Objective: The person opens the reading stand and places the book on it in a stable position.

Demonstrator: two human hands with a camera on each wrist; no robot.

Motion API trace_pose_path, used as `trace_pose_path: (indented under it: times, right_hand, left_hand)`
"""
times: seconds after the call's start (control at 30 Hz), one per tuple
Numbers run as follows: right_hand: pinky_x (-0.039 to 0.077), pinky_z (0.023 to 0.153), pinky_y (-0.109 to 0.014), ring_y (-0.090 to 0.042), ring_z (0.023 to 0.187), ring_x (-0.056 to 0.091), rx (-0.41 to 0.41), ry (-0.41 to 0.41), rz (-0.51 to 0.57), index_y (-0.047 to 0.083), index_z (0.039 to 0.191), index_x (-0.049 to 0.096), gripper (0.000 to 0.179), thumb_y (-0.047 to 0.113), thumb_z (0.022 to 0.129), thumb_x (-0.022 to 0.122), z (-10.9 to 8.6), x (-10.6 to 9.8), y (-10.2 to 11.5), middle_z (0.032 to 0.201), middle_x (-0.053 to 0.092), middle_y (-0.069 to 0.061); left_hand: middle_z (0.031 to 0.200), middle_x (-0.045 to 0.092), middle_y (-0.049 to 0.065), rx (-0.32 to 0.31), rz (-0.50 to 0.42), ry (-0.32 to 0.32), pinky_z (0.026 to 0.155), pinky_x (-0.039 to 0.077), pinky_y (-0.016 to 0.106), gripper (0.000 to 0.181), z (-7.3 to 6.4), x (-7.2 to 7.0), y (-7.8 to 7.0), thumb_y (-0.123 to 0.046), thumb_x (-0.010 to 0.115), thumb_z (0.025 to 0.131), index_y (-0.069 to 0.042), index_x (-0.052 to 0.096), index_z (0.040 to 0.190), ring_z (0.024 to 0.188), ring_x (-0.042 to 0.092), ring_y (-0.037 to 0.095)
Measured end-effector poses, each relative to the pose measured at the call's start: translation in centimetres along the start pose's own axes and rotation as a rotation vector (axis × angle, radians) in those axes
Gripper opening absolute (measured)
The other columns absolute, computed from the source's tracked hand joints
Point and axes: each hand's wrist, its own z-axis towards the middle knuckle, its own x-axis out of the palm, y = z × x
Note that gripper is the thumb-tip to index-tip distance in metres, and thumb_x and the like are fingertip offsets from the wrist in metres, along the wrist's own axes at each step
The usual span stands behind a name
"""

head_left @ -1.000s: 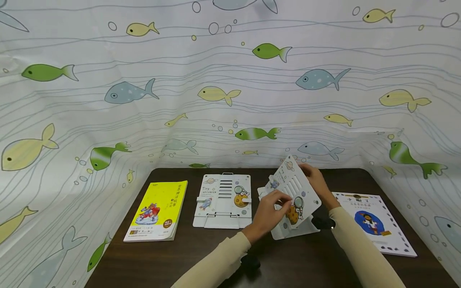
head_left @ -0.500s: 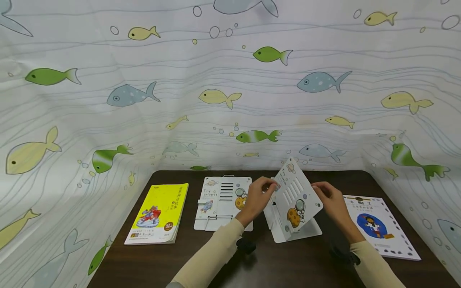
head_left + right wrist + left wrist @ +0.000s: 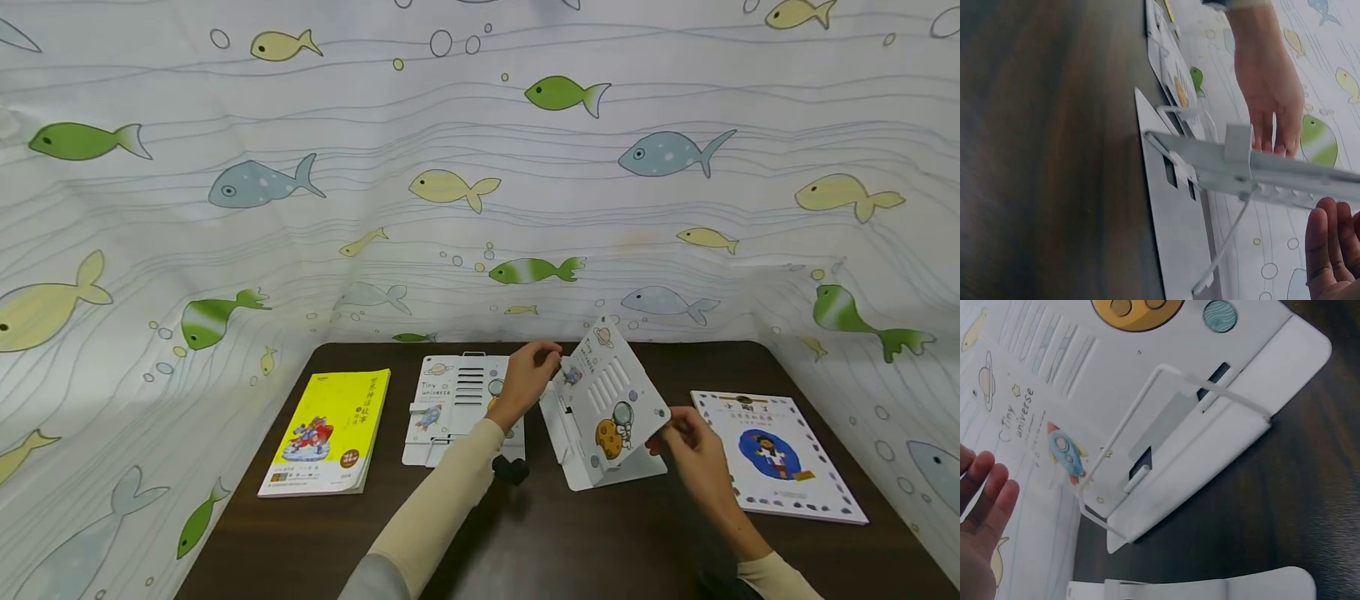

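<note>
- Right hand point(image 3: 697, 454), nearest the wearer: its fingers are at the low right corner of the panel, looking nearly straight in the right wrist view. Whether they pinch the edge or only touch it cannot be told; a touch there would seem to steady the panel.
- Left hand point(image 3: 528, 375), a little farther off: the fingers are loose beside the panel's far left edge, with nothing seen in them — probably placed there to guard or guide that side.
- White, metal-looking bookstand with "Tiny universe" space drawings: it stands between the two hands, its rectangular slotted panel point(image 3: 618, 387) tilted up from its flat white base point(image 3: 633, 472). A thin white wire strut point(image 3: 1225, 240) runs from panel to base, seemingly to carry the lean.
- Dark brown, wood-look table point(image 3: 585, 550): it spreads below both hands and bears the base, likely giving it firm footing.
- White paperback with a blue round picture: this closed book point(image 3: 776, 454) lies just right of the right hand, apparently out of the stand's way.
- Matching white, slotted bookstand: this second stand point(image 3: 453, 417) lies low to the left of the left hand, partly behind that arm.
- Thick, bright yellow paperback: the yellow book point(image 3: 326, 433) lies well left of the left hand — presumably set apart to leave working room.
- White, fish-printed sheet point(image 3: 450, 250): it hangs beyond both hands, perhaps as a plain screen.
</note>
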Motion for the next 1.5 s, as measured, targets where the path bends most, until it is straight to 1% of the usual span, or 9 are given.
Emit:
trace_pose_path:
  times: [0.17,0.27,0.37,0.5,0.63,0.7,0.87,1.1,1.5]
  right_hand:
    - [0.06,0.07,-0.023,-0.009,0.077,0.071,-0.066,0.027,0.153,-0.009,0.118,0.051,0.011,-0.003,0.108,0.051,-1.7,0.6,-0.2,0.091,0.069,0.004]
    - [0.06,0.069,-0.023,-0.009,0.078,0.071,-0.103,0.05,0.203,-0.012,0.115,0.048,0.012,-0.009,0.105,0.054,-2.6,1.2,-0.2,0.091,0.068,0.0]
    - [0.06,0.07,-0.023,-0.008,0.078,0.073,-0.081,0.032,0.152,-0.01,0.114,0.049,0.017,-0.007,0.103,0.061,-3.0,1.8,0.1,0.093,0.068,0.002]
    - [0.061,0.073,-0.022,-0.007,0.079,0.074,0.023,0.0,0.045,-0.005,0.114,0.052,0.024,0.002,0.101,0.07,-3.1,2.4,0.5,0.098,0.069,-0.002]
    - [0.06,0.076,-0.019,-0.006,0.08,0.074,0.109,-0.006,-0.015,-0.003,0.116,0.054,0.025,0.009,0.103,0.071,-3.0,2.8,0.6,0.104,0.069,-0.013]
    - [0.059,0.077,-0.018,-0.004,0.082,0.074,0.129,-0.011,-0.022,-0.002,0.117,0.054,0.024,0.01,0.103,0.07,-3.0,2.9,0.6,0.107,0.069,-0.015]
    - [0.061,0.078,-0.019,0.0,0.087,0.071,0.108,-0.031,0.022,-0.005,0.115,0.055,0.022,0.003,0.101,0.07,-3.2,3.5,0.6,0.108,0.066,-0.017]
    - [0.062,0.076,-0.02,0.0,0.085,0.072,0.075,-0.058,0.036,-0.006,0.112,0.056,0.02,-0.001,0.099,0.071,-3.1,3.6,0.3,0.105,0.068,-0.017]
    - [0.059,0.072,-0.015,0.003,0.082,0.071,0.073,-0.087,-0.049,-0.005,0.112,0.057,0.019,0.0,0.1,0.071,-2.5,2.6,0.0,0.107,0.069,-0.023]
  left_hand:
    - [0.119,0.077,0.009,-0.073,0.019,0.049,0.093,0.059,0.032,0.023,0.6,0.4,-0.1,-0.019,0.06,0.11,-0.009,0.073,0.127,0.109,0.073,0.021]
    - [0.124,0.075,0.01,-0.099,0.046,0.083,0.098,0.058,0.035,0.026,0.8,0.9,-0.1,-0.019,0.059,0.11,-0.007,0.071,0.131,0.115,0.072,0.023]
    - [0.129,0.073,0.012,-0.102,0.064,0.109,0.101,0.057,0.037,0.029,1.3,1.4,-0.3,-0.018,0.058,0.111,-0.004,0.068,0.134,0.12,0.069,0.025]
    - [0.131,0.069,0.016,-0.073,0.093,0.141,0.103,0.056,0.036,0.031,1.8,2.0,-0.9,-0.014,0.058,0.11,0.0,0.066,0.137,0.121,0.067,0.028]
    - [0.136,0.064,0.018,-0.055,0.108,0.178,0.106,0.055,0.037,0.035,2.1,2.4,-1.6,-0.012,0.055,0.11,0.002,0.063,0.141,0.125,0.064,0.029]
    - [0.141,0.062,0.018,-0.073,0.106,0.202,0.11,0.053,0.04,0.038,2.1,2.6,-1.8,-0.015,0.055,0.111,0.001,0.06,0.145,0.13,0.062,0.03]
    - [0.157,0.055,0.015,-0.139,0.101,0.251,0.121,0.045,0.043,0.048,1.9,3.0,-2.1,-0.02,0.053,0.111,-0.003,0.05,0.157,0.147,0.053,0.028]
    - [0.155,0.053,0.02,-0.092,0.172,0.271,0.121,0.044,0.044,0.05,2.1,3.3,-2.3,-0.016,0.054,0.11,0.001,0.048,0.157,0.145,0.053,0.031]
    - [0.153,0.054,0.017,-0.088,0.125,0.256,0.12,0.045,0.043,0.048,2.4,2.7,-1.8,-0.014,0.055,0.109,-0.001,0.049,0.155,0.144,0.053,0.03]
